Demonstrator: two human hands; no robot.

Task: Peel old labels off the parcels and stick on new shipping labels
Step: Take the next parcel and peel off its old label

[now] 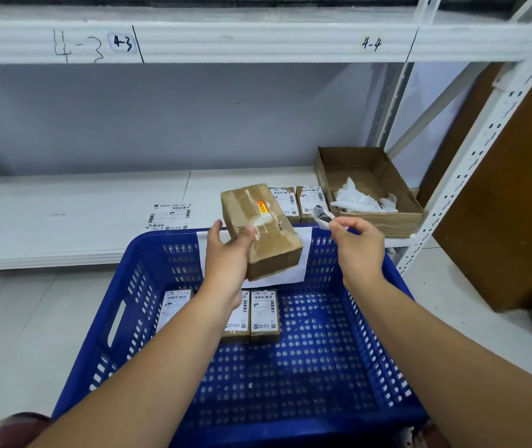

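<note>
My left hand (225, 257) grips a brown taped parcel (267, 240) above the far rim of the blue crate (397, 305). White label remnants and a small orange sticker remain on the parcel's top face. My right hand (358, 247) pinches a crumpled piece of peeled label (322, 215), held up to the right of the parcel. A sheet of new shipping labels (169, 216) lies flat on the shelf to the left. Three labelled parcels (264, 315) lie inside the crate, partly hidden by my left forearm.
Two more labelled parcels (298, 202) stand on the white shelf (48, 221) behind the crate. An open cardboard box (387, 218) with white label scraps sits at the shelf's right end, beside the rack upright (471, 163). A brown board (516, 205) leans at right.
</note>
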